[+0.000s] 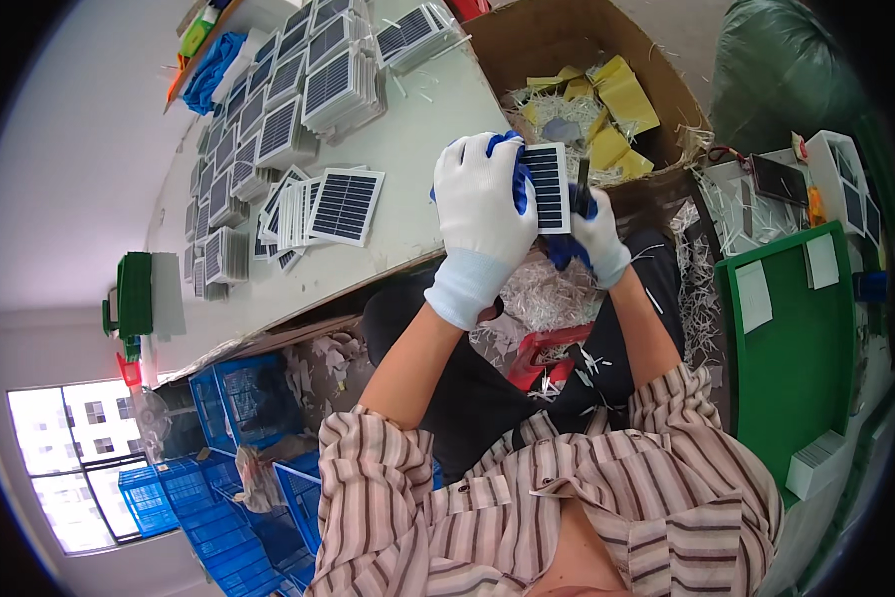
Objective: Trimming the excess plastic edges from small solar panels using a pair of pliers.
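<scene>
My left hand (479, 204), in a white glove with blue-coated fingers, is closed around a small solar panel (547, 189) with a white border. It holds the panel upright in front of me, past the table's edge. Just right of the panel, my right hand (598, 237), gloved the same way, grips a dark narrow tool (582, 183) that stands along the panel's right edge. The kind of tool cannot be made out. On the table left of my hands lies a fanned pile of similar panels (346, 206).
Stacks of panels (333, 95) cover much of the white table (407, 169). Ahead stands a cardboard box (512, 45) with yellow pieces and white strips. A green tray (791, 328) is at right, blue crates (238, 398) at lower left. White shreds (557, 294) lie below my hands.
</scene>
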The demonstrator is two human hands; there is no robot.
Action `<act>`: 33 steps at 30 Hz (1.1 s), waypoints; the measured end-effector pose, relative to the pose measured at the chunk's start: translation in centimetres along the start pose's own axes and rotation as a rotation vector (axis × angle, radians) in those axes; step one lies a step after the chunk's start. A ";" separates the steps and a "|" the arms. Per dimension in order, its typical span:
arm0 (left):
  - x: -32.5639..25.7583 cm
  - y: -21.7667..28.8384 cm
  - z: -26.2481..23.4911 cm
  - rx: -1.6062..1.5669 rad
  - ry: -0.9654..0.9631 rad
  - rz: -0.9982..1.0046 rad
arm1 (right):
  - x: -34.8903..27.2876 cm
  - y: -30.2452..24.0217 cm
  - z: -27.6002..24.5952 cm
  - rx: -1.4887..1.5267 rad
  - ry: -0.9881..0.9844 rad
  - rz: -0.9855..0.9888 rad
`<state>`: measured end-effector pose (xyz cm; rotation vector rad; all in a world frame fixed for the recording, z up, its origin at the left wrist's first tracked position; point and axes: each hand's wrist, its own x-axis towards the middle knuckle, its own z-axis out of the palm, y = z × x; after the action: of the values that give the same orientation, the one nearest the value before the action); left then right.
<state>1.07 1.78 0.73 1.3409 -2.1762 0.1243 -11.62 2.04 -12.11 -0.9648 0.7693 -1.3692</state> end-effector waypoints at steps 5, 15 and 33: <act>-0.1 -0.2 0.4 0.059 0.045 -0.001 | -1.3 -0.8 0.8 -0.069 -0.160 -0.039; -0.1 0.3 0.5 0.063 0.067 -0.044 | -4.2 0.3 3.5 -0.335 0.227 -0.002; 0.0 0.3 0.0 -0.010 0.068 -0.041 | 1.3 -5.7 -1.0 -0.920 0.017 -0.838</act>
<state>0.80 1.92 0.77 1.3553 -2.0887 0.1410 -14.94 0.93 -7.28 -2.1723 1.0975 -1.7324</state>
